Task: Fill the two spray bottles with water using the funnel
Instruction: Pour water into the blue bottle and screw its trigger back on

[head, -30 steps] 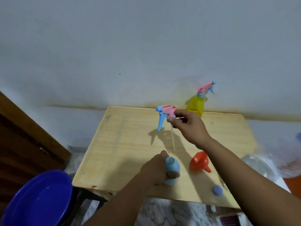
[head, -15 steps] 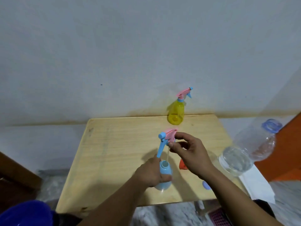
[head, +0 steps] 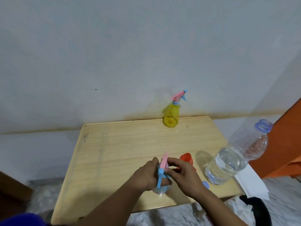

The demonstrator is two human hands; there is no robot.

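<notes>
blue spray bottle [head: 161, 189]: low centre of frame, standing on the table [head: 114, 152], mostly hidden by both hands.
handling guess: thin light plastic, tippy if still empty, probably best held round the body while the top gets twisted.
spray head [head: 163, 163]: pink and blue, sitting at the bottle's neck, trigger pointing down. Can't tell if seated or threaded.
left hand [head: 145, 174]: fingers curled round the bottle body, firm wrap.
right hand [head: 183, 174]: fingers pinching the spray head's collar, closed tight on it.
funnel [head: 187, 159]: red, on the table just behind the right hand.
water bottle [head: 236, 158]: right of frame, uncapped, partly full, so heavy and sloshy.
yellow spray bottle [head: 171, 116]: far edge of table, upper centre, head on.
</notes>
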